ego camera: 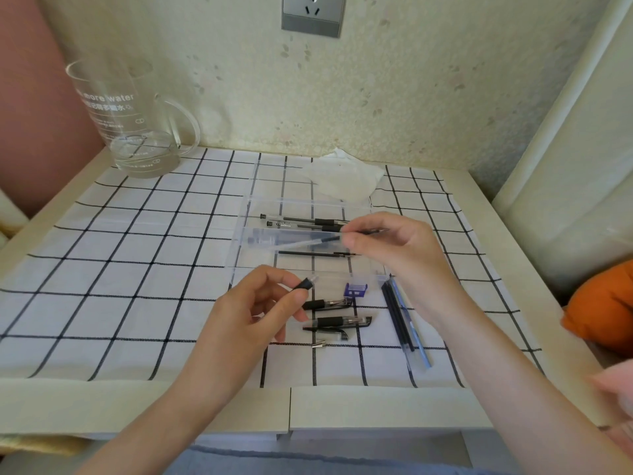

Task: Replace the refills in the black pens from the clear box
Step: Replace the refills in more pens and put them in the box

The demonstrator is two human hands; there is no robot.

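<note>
The clear box (246, 250) lies open mid-table with two black pens (308, 222) in its far compartment and loose refills (315, 253) nearer. My right hand (390, 250) hovers over the box, pinching a thin refill (308, 242) that sticks out to the left of my fingers. My left hand (263, 303) is in front of the box, pinching a black pen grip piece (305, 285) with a clear end. Two opened black pen parts (337, 322) and a small metal tip (318, 345) lie on the cloth beside it.
A pack of refills (404, 320) lies to the right of the pen parts, a small blue clip (356, 289) by the box. A glass jug (130, 121) stands back left, a white tissue (342, 180) behind the box, an orange cushion (603, 313) at right.
</note>
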